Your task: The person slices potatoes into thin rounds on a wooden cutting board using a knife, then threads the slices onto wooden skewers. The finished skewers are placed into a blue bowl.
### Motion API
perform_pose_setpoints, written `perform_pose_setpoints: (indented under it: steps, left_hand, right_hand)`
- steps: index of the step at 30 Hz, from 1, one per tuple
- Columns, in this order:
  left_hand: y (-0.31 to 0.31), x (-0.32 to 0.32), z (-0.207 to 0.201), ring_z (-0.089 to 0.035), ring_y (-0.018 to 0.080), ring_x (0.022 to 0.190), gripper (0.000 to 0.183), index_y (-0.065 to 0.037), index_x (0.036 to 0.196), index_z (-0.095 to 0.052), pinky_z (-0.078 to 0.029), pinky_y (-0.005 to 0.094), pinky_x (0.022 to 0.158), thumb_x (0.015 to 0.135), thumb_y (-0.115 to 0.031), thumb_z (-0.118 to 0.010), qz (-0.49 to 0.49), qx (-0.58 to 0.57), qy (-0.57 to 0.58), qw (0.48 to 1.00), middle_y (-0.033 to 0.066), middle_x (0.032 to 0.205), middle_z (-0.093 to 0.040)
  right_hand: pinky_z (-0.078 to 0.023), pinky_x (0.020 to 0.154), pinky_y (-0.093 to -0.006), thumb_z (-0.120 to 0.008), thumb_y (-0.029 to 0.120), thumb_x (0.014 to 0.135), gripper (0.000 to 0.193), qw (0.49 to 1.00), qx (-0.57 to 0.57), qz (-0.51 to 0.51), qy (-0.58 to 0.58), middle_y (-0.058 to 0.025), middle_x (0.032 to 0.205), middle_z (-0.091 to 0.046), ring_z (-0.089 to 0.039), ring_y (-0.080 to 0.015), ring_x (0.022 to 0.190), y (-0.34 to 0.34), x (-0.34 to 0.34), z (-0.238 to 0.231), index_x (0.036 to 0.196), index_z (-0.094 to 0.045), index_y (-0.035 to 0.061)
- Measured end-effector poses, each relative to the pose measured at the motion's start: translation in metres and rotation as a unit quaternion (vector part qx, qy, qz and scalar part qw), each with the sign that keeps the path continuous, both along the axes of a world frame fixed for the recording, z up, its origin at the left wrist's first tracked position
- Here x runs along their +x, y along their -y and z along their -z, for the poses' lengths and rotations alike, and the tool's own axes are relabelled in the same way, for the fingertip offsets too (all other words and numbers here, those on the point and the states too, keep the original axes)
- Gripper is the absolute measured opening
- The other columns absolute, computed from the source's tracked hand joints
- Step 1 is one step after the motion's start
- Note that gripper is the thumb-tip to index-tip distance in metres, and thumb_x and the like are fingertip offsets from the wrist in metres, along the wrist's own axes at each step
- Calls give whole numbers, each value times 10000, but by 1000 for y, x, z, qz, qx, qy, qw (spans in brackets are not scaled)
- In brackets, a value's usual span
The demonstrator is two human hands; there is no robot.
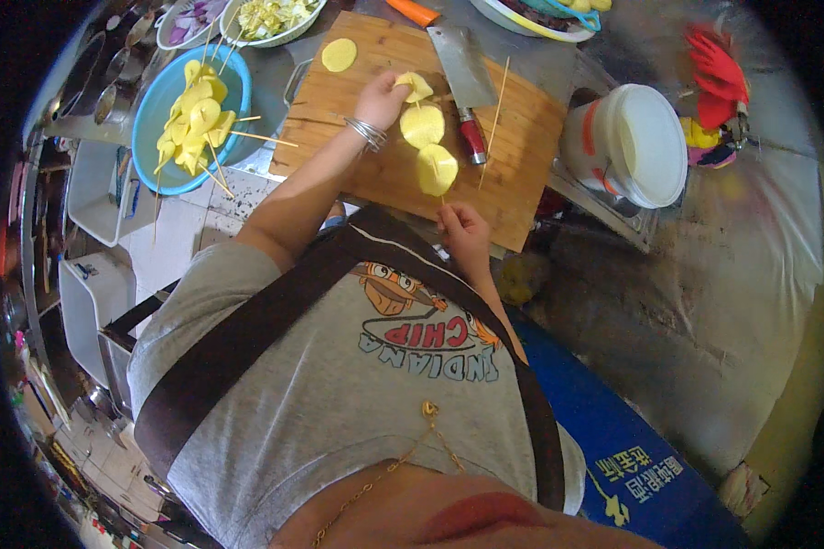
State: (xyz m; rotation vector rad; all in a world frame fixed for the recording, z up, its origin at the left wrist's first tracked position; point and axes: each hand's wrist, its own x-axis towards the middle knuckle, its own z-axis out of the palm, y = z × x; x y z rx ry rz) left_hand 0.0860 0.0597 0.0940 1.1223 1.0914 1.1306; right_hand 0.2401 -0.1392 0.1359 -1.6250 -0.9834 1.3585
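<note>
Over a wooden cutting board [375, 46], I hold a thin skewer threaded with several round yellow potato slices [422, 126]. My left hand [382, 101], a silver bangle at its wrist, pinches the folded potato slice [415, 87] at the skewer's far end. At the near end, my right hand [465, 233] grips the bare wooden skewer [444, 199] below the lowest slice. A cleaver [464, 73] with a red handle lies on the board to the right. Beside it rests a loose skewer [496, 119]. One loose potato slice [339, 55] lies at the board's far left.
Skewered yellow slices [195, 119] fill a blue basin [238, 78] on the left. Bowls of purple onion [192, 20] and chopped greens [270, 16] stand behind it. A white bucket [650, 151] is at the right, near red gloves [716, 73]. A carrot [412, 11] lies beyond the board.
</note>
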Motion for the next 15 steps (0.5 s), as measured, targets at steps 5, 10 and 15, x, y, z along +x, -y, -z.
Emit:
perform_pose_setpoints:
  steps: [5,10,15]
  left_hand:
    - [15,-30,-13,-557,99,715,194,-17,943,-578,-444,227,646,826,-164,-526,-82,-78,-7,994,17,808,-613]
    - [95,-72,-49,-379,89,474,291,-89,895,-529,-287,218,449,896,-366,-440,-68,-169,237,954,-16,555,-421]
    - [117,-83,-14,-474,135,616,256,-79,923,-543,-405,249,568,909,-309,-431,193,-164,-14,967,23,716,-517]
  right_hand:
    - [-416,503,-224,-537,165,865,183,998,12,-52,41,-23,616,-544,-508,-92,523,-8,-6,1,834,-604,-2]
    - [-436,514,-265,-572,155,835,162,944,184,-183,206,-89,618,-572,-552,-145,543,-66,-38,-53,854,-610,-2]
    - [-455,607,-244,-562,179,843,196,872,295,-334,204,-100,747,-625,-589,-111,672,-170,-108,-92,943,-613,18]
